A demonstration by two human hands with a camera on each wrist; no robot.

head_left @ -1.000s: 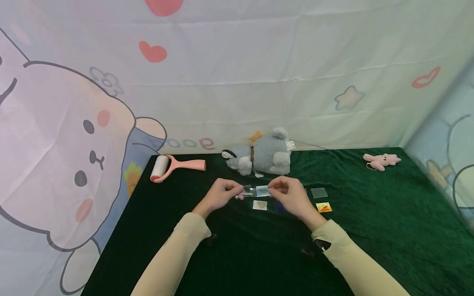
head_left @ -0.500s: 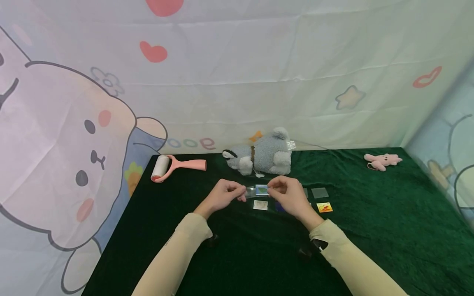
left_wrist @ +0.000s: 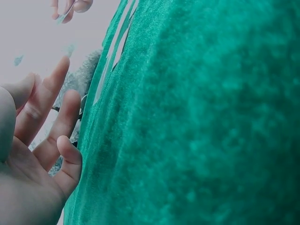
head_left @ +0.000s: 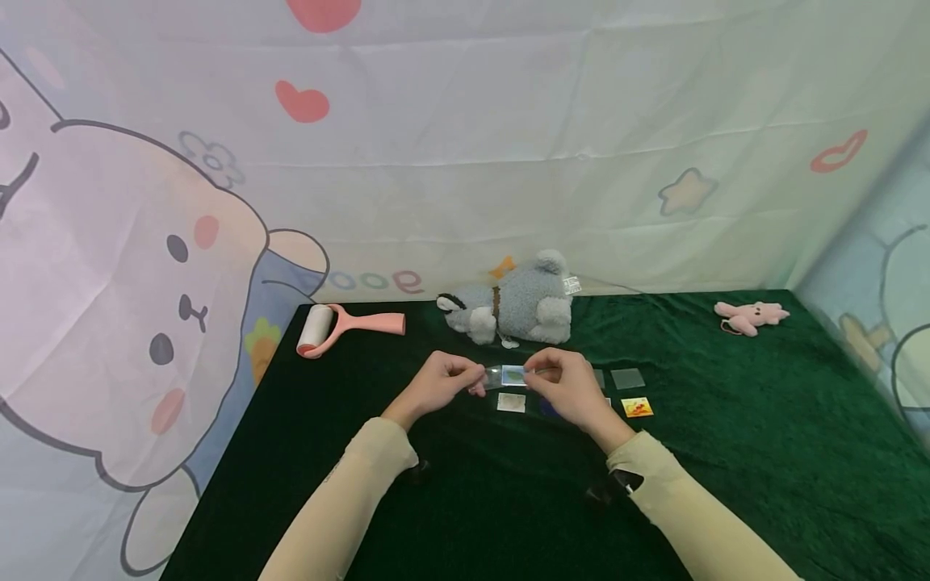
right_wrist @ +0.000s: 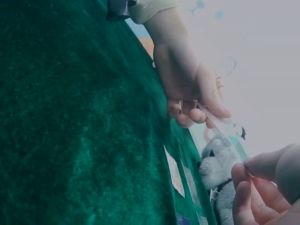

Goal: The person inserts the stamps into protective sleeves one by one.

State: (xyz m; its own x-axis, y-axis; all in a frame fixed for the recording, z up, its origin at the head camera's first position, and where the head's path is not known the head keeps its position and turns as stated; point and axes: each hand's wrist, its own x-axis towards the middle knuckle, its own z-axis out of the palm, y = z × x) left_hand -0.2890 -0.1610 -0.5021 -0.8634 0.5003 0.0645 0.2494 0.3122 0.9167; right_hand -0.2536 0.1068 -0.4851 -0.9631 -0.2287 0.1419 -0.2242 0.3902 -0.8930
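Head view: the picture card (head_left: 513,375) and clear film (head_left: 493,376) stretch left-right between the hands, long axis sideways, card end at the right hand (head_left: 570,387), film end at the left hand (head_left: 436,385). Both are pinching, finger and thumb. On the cloth (head_left: 472,492) I count one white card (head_left: 511,403), one yellow card (head_left: 637,407), one blue card (head_left: 547,409) (mostly hidden, so maybe more back there), two clear sheets (head_left: 627,379), one roller (head_left: 363,323), two plush toys (head_left: 523,311).

Left wrist: the film's washed out, can't confirm that grip here.

Right wrist: the film slants down from left hand to right fingertips.
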